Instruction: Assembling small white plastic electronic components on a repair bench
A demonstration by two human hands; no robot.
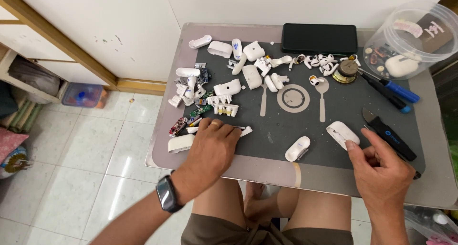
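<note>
While our left hand (212,147) lies flat and palm-down at the near left of the dark work mat (334,116), its fingers spread over small white plastic strips (241,129) and gripping nothing, our right hand (379,166) sits loosely curled at the near right, its fingertips touching the edge of a white earbud case half (342,133). That shell rests on the mat just beside the black-handled prying tool (389,135), and a second white case piece (297,148) lies near it toward the middle. We judge the shell to be very light, stiff and smooth, so it will likely skate on the mat if we push it rather than pinch it. Its thin walls look easy to crack, and we would take it by the long rounded sides between thumb and forefinger, not by the open rim. To the far left lies a heap of broken white casings and small circuit boards (200,110), fiddly and sharp-edged. Loose earbuds (319,61) lie near a black phone (318,38) at the back, and a clear round tub (410,40) stands at the far right.
</note>
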